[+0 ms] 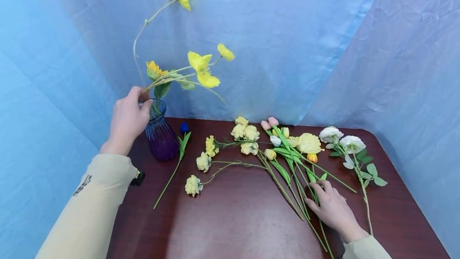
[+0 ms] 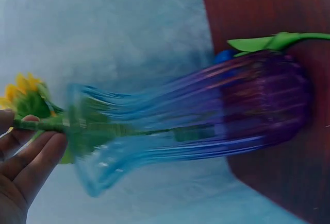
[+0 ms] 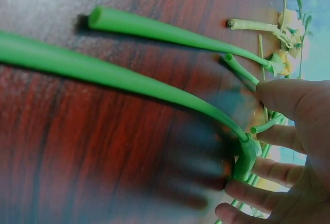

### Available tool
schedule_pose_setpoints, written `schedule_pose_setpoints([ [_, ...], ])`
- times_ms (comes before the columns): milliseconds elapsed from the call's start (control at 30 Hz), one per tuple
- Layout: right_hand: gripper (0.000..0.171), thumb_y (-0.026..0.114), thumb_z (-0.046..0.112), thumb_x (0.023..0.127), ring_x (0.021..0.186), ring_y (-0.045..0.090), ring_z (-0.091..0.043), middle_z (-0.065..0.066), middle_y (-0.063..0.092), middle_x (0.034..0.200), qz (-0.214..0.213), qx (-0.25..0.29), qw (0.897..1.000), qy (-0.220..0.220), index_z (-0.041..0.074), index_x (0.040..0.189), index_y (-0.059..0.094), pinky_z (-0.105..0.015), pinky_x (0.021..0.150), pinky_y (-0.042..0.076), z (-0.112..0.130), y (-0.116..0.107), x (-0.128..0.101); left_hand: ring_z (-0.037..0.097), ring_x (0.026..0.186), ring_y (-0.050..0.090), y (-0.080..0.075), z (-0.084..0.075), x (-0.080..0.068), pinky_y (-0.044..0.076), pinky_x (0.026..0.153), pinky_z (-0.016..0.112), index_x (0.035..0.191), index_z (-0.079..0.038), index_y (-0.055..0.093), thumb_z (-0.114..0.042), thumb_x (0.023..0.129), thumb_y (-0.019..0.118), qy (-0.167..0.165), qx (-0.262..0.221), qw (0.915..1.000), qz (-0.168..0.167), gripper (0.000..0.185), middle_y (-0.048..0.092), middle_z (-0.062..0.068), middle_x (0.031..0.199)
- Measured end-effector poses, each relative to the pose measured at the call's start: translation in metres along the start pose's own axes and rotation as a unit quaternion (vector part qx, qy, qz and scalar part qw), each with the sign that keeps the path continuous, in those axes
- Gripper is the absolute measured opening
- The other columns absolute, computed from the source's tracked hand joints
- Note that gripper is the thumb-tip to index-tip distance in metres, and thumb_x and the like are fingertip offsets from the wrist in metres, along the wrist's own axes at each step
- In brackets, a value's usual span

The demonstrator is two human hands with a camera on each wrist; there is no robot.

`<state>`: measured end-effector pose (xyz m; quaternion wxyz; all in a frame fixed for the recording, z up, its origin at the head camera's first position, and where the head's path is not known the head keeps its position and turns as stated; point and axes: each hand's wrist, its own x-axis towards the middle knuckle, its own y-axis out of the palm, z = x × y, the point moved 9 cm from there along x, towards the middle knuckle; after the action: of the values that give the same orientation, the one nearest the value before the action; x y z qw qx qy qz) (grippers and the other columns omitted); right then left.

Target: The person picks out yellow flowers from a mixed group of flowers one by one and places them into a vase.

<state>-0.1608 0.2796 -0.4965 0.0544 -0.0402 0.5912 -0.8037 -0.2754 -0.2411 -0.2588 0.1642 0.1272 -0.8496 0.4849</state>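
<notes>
1. The left hand (image 1: 126,118) is at the mouth of a blue-to-purple ribbed glass vase (image 1: 160,136), which stands at about 10 o'clock on the dark red bench (image 1: 233,219).
2. Its grip pinches a green stem (image 2: 38,125) just at the vase rim, thumb above and fingers (image 2: 36,159) below; the stem runs down inside the glass.
3. Yellow poppy sprays (image 1: 201,69) and a small sunflower (image 1: 153,70) rise from the vase toward 12 and 1 o'clock.
4. The right hand (image 1: 332,207) lies at 4 o'clock on the bench, over the green tulip stems (image 1: 298,189); its grip is narrow, fingers loosely curled and touching one stem (image 3: 246,154).
5. Cream rose sprays (image 1: 215,151) lie mid-bench, a white rose spray (image 1: 350,147) at 2 o'clock, and a single blue bud stem (image 1: 179,155) just beside the vase.
</notes>
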Motion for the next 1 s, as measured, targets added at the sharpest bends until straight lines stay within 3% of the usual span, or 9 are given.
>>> schedule_pose_setpoints([
  [167, 0.042, 0.078, 0.026, 0.091, 0.102, 0.060, -0.045, -0.024, 0.052, 0.126, -0.002, -0.001, 1.000, -0.004, 0.007, 0.126, 0.064, -0.065, 0.075, 0.047, 0.000, -0.001, -0.001, 0.033, 0.066, 0.060, 0.003, 0.019, -0.007, 0.041, 0.058, 0.044, 0.109, -0.002, 0.060, -0.020, 0.106, 0.056, -0.025, 0.007, 0.9989, -0.040, 0.019, 0.069, 0.022, 0.097],
  [300, 0.044, 0.078, 0.026, 0.091, 0.102, 0.060, -0.045, -0.024, 0.052, 0.127, -0.002, 0.001, 1.000, -0.006, 0.007, 0.127, 0.063, -0.065, 0.075, 0.047, 0.000, -0.001, -0.001, 0.038, 0.068, 0.061, 0.007, 0.027, -0.011, 0.045, 0.062, 0.050, 0.105, 0.000, 0.062, -0.018, 0.105, 0.057, -0.032, 0.028, 0.9978, -0.052, 0.019, 0.070, 0.024, 0.091],
  [400, 0.045, 0.077, 0.027, 0.091, 0.102, 0.060, -0.045, -0.024, 0.052, 0.127, 0.001, 0.002, 1.000, -0.006, 0.006, 0.128, 0.063, -0.065, 0.075, 0.048, 0.000, -0.001, -0.001, 0.043, 0.088, 0.061, 0.012, 0.031, -0.012, 0.047, 0.082, 0.056, 0.108, 0.002, 0.063, -0.016, 0.104, 0.057, -0.042, 0.029, 0.9980, -0.037, 0.020, 0.069, 0.026, 0.098],
  [533, 0.045, 0.078, 0.027, 0.091, 0.102, 0.060, -0.044, -0.023, 0.052, 0.127, 0.006, 0.001, 1.000, -0.006, 0.007, 0.128, 0.063, -0.064, 0.075, 0.048, -0.001, 0.001, -0.002, 0.047, 0.109, 0.050, 0.016, 0.038, -0.013, 0.036, 0.100, 0.060, 0.112, 0.003, 0.066, -0.015, 0.104, 0.057, -0.061, 0.030, 0.9976, -0.017, 0.022, 0.067, 0.026, 0.106],
  [667, 0.044, 0.078, 0.027, 0.091, 0.103, 0.060, -0.043, -0.023, 0.053, 0.127, 0.003, 0.001, 1.000, -0.008, 0.006, 0.127, 0.063, -0.064, 0.076, 0.049, -0.001, 0.001, -0.002, 0.047, 0.108, 0.049, 0.018, 0.042, -0.012, 0.035, 0.099, 0.060, 0.112, 0.002, 0.067, -0.015, 0.103, 0.058, -0.063, 0.030, 0.9975, -0.009, 0.021, 0.068, 0.024, 0.106],
  [800, 0.045, 0.078, 0.027, 0.091, 0.102, 0.060, -0.043, -0.023, 0.053, 0.126, -0.002, 0.001, 1.000, -0.013, 0.005, 0.127, 0.063, -0.063, 0.076, 0.049, -0.001, 0.000, -0.001, 0.048, 0.114, 0.048, 0.020, 0.045, -0.010, 0.030, 0.105, 0.063, 0.117, 0.000, 0.067, -0.015, 0.102, 0.058, -0.074, 0.001, 0.9971, 0.018, 0.022, 0.067, 0.022, 0.110],
  [900, 0.045, 0.079, 0.027, 0.090, 0.100, 0.061, -0.042, -0.022, 0.053, 0.125, -0.003, 0.005, 1.000, -0.018, 0.006, 0.126, 0.064, -0.062, 0.075, 0.050, -0.001, -0.001, -0.002, 0.050, 0.126, 0.042, 0.023, 0.045, -0.008, 0.025, 0.108, 0.066, 0.125, -0.001, 0.065, -0.016, 0.101, 0.056, -0.092, -0.011, 0.9945, 0.049, 0.030, 0.064, 0.023, 0.122],
  [1000, 0.045, 0.079, 0.029, 0.090, 0.100, 0.060, -0.041, -0.021, 0.052, 0.125, 0.000, 0.010, 1.000, -0.022, 0.007, 0.126, 0.064, -0.062, 0.075, 0.050, -0.002, -0.001, -0.002, 0.054, 0.136, 0.029, 0.026, 0.045, -0.008, 0.021, 0.109, 0.068, 0.138, -0.001, 0.058, -0.019, 0.102, 0.052, -0.116, -0.007, 0.9898, 0.083, 0.041, 0.050, 0.026, 0.142],
])
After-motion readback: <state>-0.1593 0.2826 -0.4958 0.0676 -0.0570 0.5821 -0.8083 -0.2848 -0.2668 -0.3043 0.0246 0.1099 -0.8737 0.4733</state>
